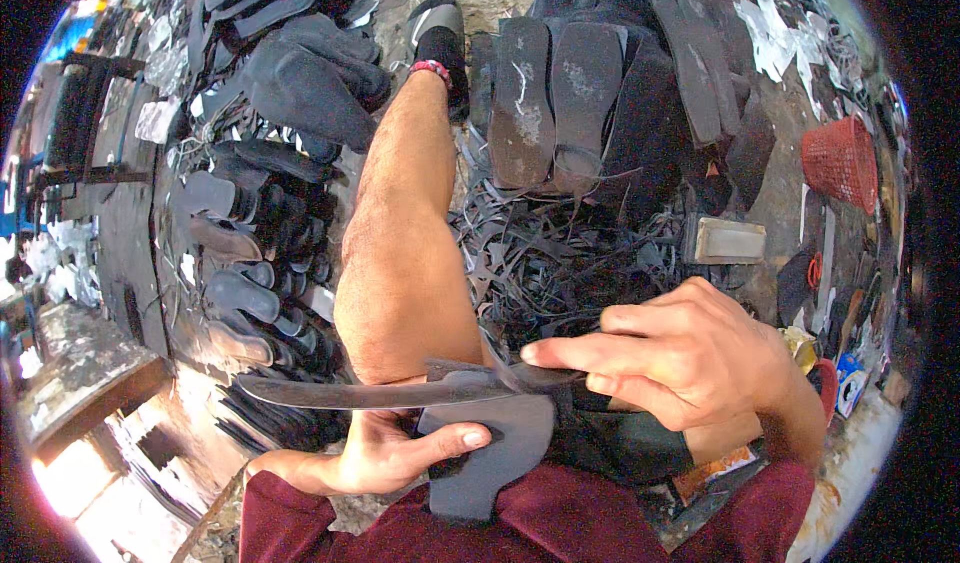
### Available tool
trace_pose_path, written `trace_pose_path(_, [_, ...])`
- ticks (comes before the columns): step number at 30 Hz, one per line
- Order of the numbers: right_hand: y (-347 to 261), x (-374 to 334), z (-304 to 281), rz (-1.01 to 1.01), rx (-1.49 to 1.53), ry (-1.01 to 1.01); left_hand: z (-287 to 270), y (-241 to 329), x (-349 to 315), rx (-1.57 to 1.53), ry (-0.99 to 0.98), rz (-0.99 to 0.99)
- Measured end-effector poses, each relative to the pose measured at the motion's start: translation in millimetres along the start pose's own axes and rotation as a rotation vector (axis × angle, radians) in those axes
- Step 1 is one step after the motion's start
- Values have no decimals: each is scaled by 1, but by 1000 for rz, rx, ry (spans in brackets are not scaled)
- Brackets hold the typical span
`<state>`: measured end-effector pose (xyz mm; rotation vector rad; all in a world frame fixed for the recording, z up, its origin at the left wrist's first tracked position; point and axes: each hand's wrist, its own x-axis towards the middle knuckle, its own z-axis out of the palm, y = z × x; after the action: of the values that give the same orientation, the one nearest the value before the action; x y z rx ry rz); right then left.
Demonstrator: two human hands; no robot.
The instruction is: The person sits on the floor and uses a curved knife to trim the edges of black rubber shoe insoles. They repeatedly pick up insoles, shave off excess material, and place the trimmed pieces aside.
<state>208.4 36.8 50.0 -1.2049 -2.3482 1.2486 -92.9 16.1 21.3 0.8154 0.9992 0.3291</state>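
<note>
My left hand (385, 461) grips a dark grey shoe sole (490, 453) over my lap, with the thumb lying on top of it. My right hand (680, 348) is closed round the handle end of a long, slightly curved knife (345, 395), its index finger stretched along it. The blade points left and crosses above the upper part of the sole. A thin sliver of dark material curls up by the blade near the sole's far edge. The left fingers are partly hidden beneath the sole and blade.
Black offcut strips (560, 253) heap beyond my hands. Behind them lie large dark sole sheets (525, 103). A pale rectangular block (730, 241) and a red basket (838, 163) are at right. Stacked soles (245, 293) line the left, beside my outstretched leg (405, 223).
</note>
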Motion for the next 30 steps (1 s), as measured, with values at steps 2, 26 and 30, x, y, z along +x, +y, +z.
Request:
trace_pose_path(2, [-7,15,-5,16,4,-55,5,4,1,30,4,-11])
trace_pose_path(26, [-15,-156,240,266,85,1236,158,10,51,-608,300,288])
trace_pose_path(30, [-32,-181,249,395,222,1081,151,-4,50,-538,395,229])
